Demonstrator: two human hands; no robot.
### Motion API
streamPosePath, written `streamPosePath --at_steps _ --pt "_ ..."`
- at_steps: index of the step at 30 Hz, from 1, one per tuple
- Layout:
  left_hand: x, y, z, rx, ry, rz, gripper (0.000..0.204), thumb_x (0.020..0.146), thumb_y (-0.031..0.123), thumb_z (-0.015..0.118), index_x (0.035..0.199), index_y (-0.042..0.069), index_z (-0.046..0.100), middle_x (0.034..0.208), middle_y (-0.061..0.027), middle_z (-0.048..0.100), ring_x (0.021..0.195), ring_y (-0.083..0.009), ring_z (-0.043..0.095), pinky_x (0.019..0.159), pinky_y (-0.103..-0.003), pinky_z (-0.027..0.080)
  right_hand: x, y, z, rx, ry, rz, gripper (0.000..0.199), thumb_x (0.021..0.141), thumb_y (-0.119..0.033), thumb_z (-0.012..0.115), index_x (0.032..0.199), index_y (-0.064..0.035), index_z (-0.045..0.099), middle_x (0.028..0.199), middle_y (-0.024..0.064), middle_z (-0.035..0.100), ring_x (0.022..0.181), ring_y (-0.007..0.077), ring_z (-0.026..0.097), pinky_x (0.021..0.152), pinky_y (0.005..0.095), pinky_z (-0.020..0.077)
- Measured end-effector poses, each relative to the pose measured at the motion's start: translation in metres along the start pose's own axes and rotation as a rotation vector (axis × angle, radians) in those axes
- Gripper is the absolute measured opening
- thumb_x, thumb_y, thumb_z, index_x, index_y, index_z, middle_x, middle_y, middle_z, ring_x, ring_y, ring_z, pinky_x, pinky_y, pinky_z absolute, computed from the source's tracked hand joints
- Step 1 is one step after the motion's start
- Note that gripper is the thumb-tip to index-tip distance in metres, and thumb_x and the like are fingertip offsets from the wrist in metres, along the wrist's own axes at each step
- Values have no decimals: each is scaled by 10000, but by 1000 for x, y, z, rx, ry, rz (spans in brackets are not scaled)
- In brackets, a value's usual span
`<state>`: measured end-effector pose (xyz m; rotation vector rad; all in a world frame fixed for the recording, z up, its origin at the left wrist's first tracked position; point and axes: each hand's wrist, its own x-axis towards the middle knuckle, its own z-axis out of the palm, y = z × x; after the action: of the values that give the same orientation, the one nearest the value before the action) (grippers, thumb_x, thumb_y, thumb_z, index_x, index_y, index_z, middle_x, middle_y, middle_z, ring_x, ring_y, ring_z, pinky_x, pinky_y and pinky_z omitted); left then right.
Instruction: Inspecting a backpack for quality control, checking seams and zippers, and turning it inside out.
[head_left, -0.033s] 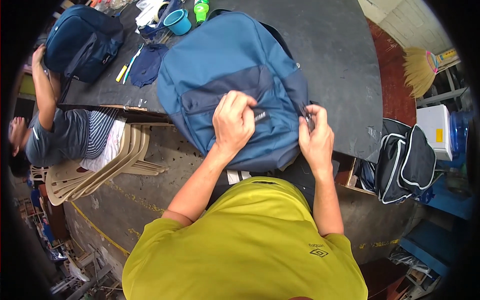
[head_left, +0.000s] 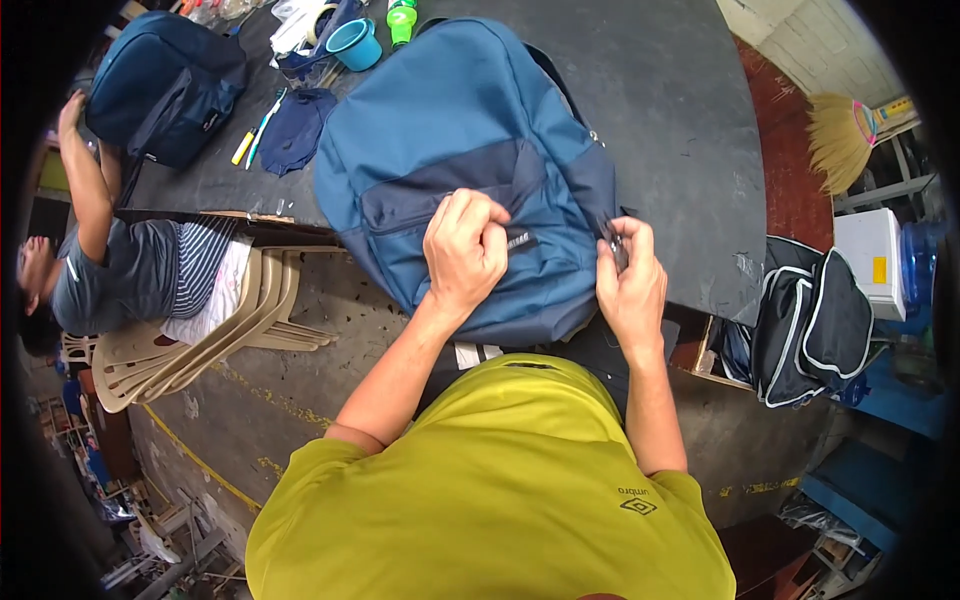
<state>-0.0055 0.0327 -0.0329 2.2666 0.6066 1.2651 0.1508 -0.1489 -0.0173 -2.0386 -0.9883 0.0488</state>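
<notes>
Because the big blue backpack hangs a little over the edge of the dark table, it could slide down onto the person's lap if the hands tug too hard. Its cloth looks soft and smooth, with a darker blue band across the front pocket. The left hand is curled shut, pinching the pocket cloth. The right hand is closed on a small zip pull at the bag's side, which could slip or snag.
</notes>
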Motion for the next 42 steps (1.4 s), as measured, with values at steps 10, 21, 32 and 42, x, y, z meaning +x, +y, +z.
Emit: streamPosePath --at_steps 10,21,32,42 --pt "-5 -4 0 -59 36 46 135 747 -80 601 805 42 613 844 -121 643 764 -335 641 710 -431 529 -2 -13 -14 10 -82 38 210 994 -63 779 1162 3 672 879 138 750 753 229 728 724 366 555" --pt "-1 -4 -1 -120 50 94 182 727 -108 586 832 38 613 818 -125 627 738 -333 647 695 -420 549 141 -30 14 -63 -140 -531 357 959 -92 782 1302 -190 804 1084 97 820 819 294 677 879 392 548" --pt "129 6 -18 -102 0 964 222 743 35 773 929 119 687 985 -48 698 664 -227 652 595 -364 537 73 -21 -84 608 -98 -206 66 1110 -36 672 1122 1 724 999 -34 675 861 20 552 774 191 434" --pt "197 -19 -13 589 -457 904 135 856 147 728 982 194 738 1036 23 726 1061 -190 663 881 -361 495 36 -5 -39 314 -5 -345 42 1055 16 715 1079 4 748 1016 -2 702 783 41 553 714 222 459"
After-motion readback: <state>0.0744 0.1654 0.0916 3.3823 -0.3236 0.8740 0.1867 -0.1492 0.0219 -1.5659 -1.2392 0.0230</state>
